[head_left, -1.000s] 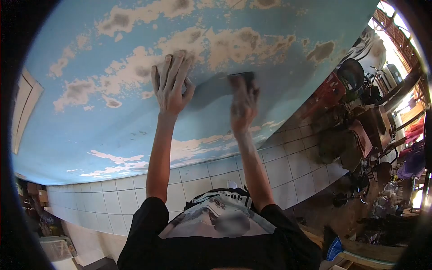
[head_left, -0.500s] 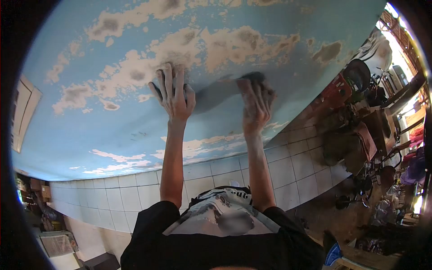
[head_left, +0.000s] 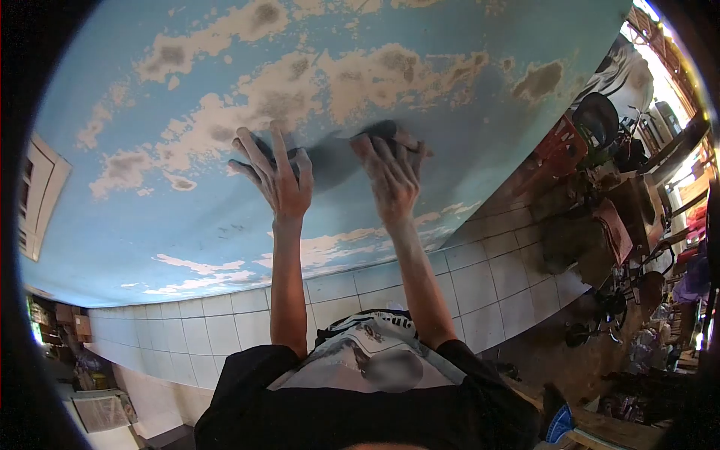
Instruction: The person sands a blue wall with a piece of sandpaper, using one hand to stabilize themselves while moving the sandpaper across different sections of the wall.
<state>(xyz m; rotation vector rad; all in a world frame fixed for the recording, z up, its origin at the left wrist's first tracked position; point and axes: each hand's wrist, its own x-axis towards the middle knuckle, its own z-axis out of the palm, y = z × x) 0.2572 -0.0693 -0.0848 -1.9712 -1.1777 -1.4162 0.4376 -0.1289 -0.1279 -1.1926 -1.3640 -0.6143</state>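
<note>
In the head view, my left hand (head_left: 281, 176) lies against the blue wall (head_left: 202, 191), its fingers spread and holding nothing. To its right, my right hand (head_left: 394, 180) presses a brownish piece (head_left: 361, 144), which looks like sandpaper, onto the wall. The fingers cover most of this piece, so only its edges show. Above both hands, the paint has worn off in pale patches (head_left: 281, 97) with grey spots in them. Whitish dust coats both hands.
White tiles (head_left: 337, 289) run along below the painted wall. At the left is a pale framed window or vent (head_left: 41, 195). On the right stand a red crate (head_left: 559, 150), a bicycle and cluttered household goods. A cardboard box (head_left: 81, 325) sits far left.
My right hand has slid left along the wall with the sandpaper, nearer to the left hand. My left hand has shifted slightly left and down, its fingers more spread.
</note>
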